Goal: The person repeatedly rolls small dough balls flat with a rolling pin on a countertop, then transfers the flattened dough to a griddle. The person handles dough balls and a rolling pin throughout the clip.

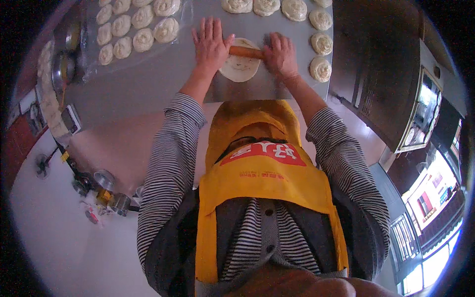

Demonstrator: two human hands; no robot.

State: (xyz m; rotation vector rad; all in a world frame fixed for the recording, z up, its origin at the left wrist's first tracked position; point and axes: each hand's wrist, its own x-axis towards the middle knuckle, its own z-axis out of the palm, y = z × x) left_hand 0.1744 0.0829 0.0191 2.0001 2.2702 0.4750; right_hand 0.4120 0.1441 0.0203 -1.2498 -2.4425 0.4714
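A wooden rolling pin (pixel 245 52) lies across a thin, flattened round of dough (pixel 239 71) near the front edge of a grey worktop (pixel 156 80). My left hand (pixel 211 46) presses on the pin's left end, palm down with the fingers stretched forward. Over the right end is my right hand (pixel 281 54), its fingers blurred and bent forward. Both hands hide the ends of the pin. Pale browned flecks or filling show in the dough's surface.
Coiled dough rounds (pixel 320 69) line the worktop's right and far sides. More coiled dough pieces (pixel 143 40) sit in rows at the left, with clear plastic film (pixel 111 68) around them. Metal bowls (pixel 63 70) stand beyond the left edge. A dark appliance (pixel 386 85) stands at the right.
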